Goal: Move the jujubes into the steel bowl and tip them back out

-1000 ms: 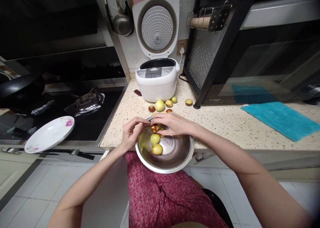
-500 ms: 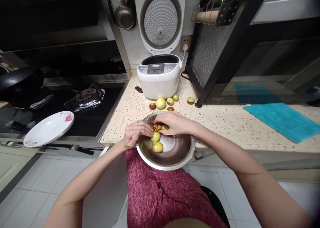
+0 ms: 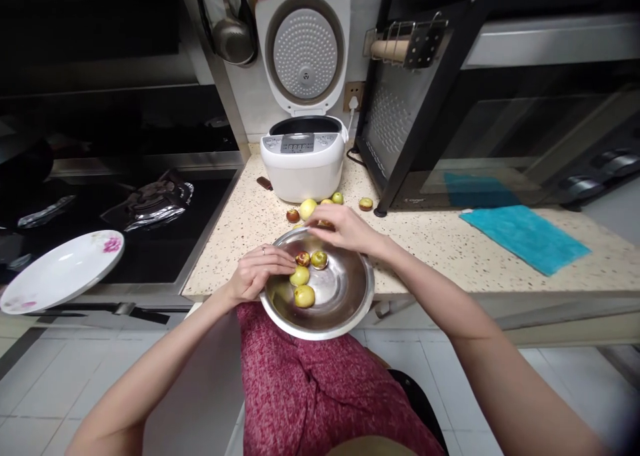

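Observation:
A steel bowl (image 3: 350, 313) rests on my lap against the counter edge, with several small green and reddish jujube fruits (image 3: 304, 296) in it. My left hand (image 3: 257, 268) sits at the bowl's left rim with its fingers pinched together; what they hold is hidden. My right hand (image 3: 343, 228) reaches over the bowl's far rim to the counter, where its fingertips curl down onto a reddish fruit (image 3: 326, 224). More loose fruits (image 3: 307, 208) lie on the speckled counter (image 3: 450, 243) just beyond it.
A white rice cooker (image 3: 303, 166) stands open behind the fruits. A black oven rack (image 3: 425, 109) is at the right, with a blue cloth (image 3: 523, 236) on the counter. A flowered white plate (image 3: 60, 269) overhangs the dark stove (image 3: 150, 206) at the left.
My right hand has left the fruits in the bowl and moved back onto the counter pile. The left hand has dropped to the bowl's rim. The view has shifted a little.

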